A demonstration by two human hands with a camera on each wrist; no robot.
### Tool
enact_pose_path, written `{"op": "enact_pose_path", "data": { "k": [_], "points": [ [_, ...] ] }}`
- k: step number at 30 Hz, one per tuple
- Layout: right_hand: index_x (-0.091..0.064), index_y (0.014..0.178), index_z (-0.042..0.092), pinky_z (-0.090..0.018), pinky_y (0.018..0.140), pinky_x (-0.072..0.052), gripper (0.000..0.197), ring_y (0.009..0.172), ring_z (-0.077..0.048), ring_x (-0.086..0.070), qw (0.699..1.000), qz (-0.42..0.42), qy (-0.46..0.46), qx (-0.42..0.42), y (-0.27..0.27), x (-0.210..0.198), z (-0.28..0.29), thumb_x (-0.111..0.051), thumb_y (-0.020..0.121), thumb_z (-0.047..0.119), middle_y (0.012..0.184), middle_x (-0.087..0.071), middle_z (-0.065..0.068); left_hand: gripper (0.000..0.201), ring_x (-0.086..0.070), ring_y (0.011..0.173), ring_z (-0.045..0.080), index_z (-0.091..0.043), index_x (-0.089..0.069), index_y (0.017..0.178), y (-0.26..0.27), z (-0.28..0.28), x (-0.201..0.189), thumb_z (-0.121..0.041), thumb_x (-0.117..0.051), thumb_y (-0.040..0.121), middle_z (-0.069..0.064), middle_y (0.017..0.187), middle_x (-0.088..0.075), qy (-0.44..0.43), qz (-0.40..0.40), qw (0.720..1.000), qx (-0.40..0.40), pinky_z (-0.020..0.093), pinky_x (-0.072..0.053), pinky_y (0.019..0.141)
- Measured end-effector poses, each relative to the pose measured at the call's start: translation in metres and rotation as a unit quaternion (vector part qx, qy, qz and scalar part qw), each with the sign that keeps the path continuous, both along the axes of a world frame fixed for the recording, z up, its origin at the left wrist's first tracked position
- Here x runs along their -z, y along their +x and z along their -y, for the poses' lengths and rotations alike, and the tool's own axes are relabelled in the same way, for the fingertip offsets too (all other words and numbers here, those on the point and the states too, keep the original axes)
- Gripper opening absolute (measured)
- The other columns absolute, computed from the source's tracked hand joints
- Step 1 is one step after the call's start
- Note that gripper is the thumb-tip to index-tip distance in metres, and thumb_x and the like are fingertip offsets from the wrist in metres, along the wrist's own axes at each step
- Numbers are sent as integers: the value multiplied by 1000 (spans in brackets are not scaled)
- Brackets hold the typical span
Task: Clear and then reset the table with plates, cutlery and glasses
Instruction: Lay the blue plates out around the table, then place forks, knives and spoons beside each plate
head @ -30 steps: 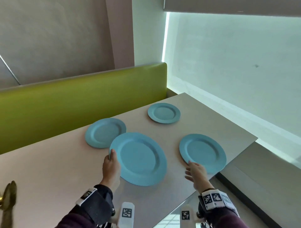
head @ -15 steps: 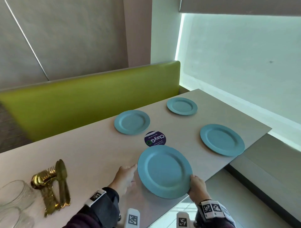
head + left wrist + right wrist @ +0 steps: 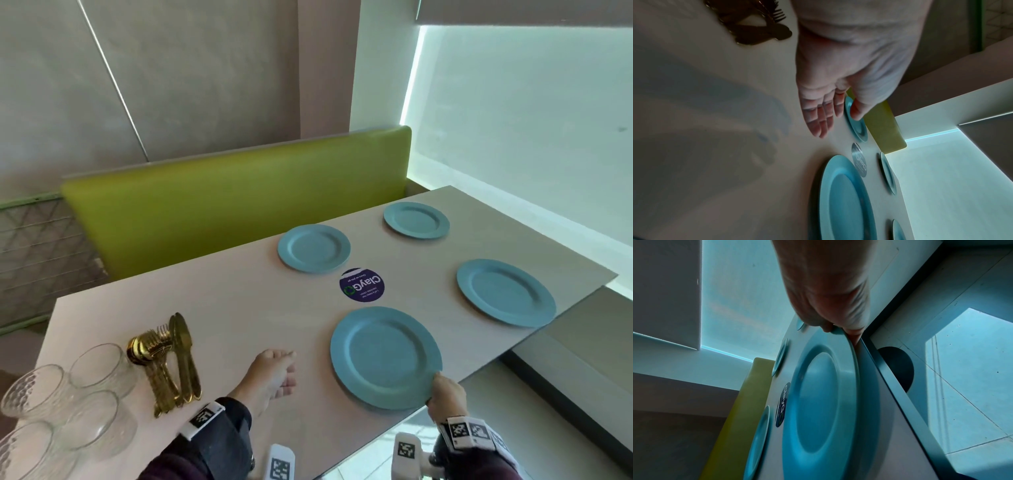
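Note:
A large blue plate point(image 3: 383, 356) point(image 3: 822, 410) point(image 3: 844, 199) lies at the near edge of the pale table point(image 3: 246, 308). My right hand point(image 3: 443, 397) point(image 3: 830, 318) pinches its near right rim. My left hand point(image 3: 274, 371) point(image 3: 828, 113) hovers open over bare tabletop left of that plate, fingers straight, holding nothing. Three more blue plates lie beyond: near right point(image 3: 505, 291), far left point(image 3: 313, 248), far right point(image 3: 416, 219). A bundle of gold cutlery point(image 3: 168, 359) point(image 3: 756, 24) and several clear glasses point(image 3: 68, 401) stand at the near left.
A round purple sticker point(image 3: 362, 285) sits mid-table between the plates. A green bench back point(image 3: 233, 202) runs behind the table. The table's right edge drops to the floor point(image 3: 565, 411) beside a bright window wall.
The near plate has slid from the middle of the table to the near edge, uncovering the sticker. My left hand let go of it and opened; my right hand took its rim.

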State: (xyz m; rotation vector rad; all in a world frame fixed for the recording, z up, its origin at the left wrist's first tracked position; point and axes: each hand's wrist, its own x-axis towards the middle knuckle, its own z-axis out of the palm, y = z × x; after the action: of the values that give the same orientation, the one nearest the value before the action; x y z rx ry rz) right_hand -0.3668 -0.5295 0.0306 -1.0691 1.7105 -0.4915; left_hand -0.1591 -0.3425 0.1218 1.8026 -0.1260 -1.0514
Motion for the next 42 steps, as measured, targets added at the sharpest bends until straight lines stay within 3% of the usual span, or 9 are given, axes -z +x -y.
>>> {"op": "enact_pose_path", "data": {
  "k": [3,7,15,19,24,27,31,36,42],
  "points": [
    [-38,137,11,-26,99,-41,49,125,-22,-52,992,-52,-60,-98,2,-17,-8,-51,90,19,132,-57,-5,11,-54,67,18,-8,-51,102,4,-9,1,-18,-49,96,6,85,-55,1,6,1000,-2,27,-49,60],
    [-53,123,-9,-26,63,-44,37,116,-37,-56,1000,9,-5,14,7,-37,-9,-49,92,12,126,-58,-25,12,-54,66,17,-8,-50,103,6,-20,-1,-17,-48,97,5,85,-55,-1,13,1000,-9,26,-50,59],
    [-61,118,10,-42,94,-46,60,95,-35,-60,989,-89,-98,-70,50,-50,-28,-47,62,23,102,-67,-18,13,-56,69,13,-12,-49,106,18,-51,-6,-21,-48,97,1,86,-56,-6,40,999,-29,21,-51,58],
    [-62,119,10,-33,88,-44,38,103,-34,-60,972,-56,-157,-163,97,-67,-66,-49,83,8,113,-67,-16,6,-55,74,16,-17,-51,96,33,-77,2,-22,-50,93,0,86,-57,23,88,994,-58,29,-53,72],
    [-65,110,11,-31,89,-45,27,104,-31,-60,926,-65,-161,-335,157,-62,-117,-53,86,8,110,-68,-15,13,-51,82,21,-19,-49,77,55,-105,19,-18,-52,90,4,86,-55,52,133,986,-88,26,-41,72],
    [-64,109,7,-25,81,-45,26,97,-26,-61,884,-83,-145,-436,189,-52,-146,-53,85,5,109,-67,-15,26,-59,104,29,-4,-56,111,68,-113,27,-17,-53,89,13,107,-63,97,158,977,-107,31,-46,85],
    [-63,112,10,-16,74,-39,28,107,-23,-59,823,-109,-133,-541,231,-44,-167,-50,87,8,117,-64,-11,19,-62,103,31,-4,-61,98,93,-112,36,-17,-55,85,13,103,-66,180,197,955,-132,39,-50,92],
    [-62,113,13,0,45,-33,28,101,-18,-59,767,-112,-147,-615,277,-44,-167,-47,90,10,119,-62,-5,40,-42,126,26,0,-39,131,121,-100,44,-21,-40,96,13,134,-44,330,192,916,-121,30,-35,104],
    [-64,111,15,-11,74,-40,24,103,-17,-61,720,-122,-165,-663,307,-48,-144,-51,91,16,117,-64,-3,49,-44,123,22,-3,-37,135,150,-78,72,-32,-39,96,10,135,-43,419,213,874,-126,27,-43,97]
  ]
}}
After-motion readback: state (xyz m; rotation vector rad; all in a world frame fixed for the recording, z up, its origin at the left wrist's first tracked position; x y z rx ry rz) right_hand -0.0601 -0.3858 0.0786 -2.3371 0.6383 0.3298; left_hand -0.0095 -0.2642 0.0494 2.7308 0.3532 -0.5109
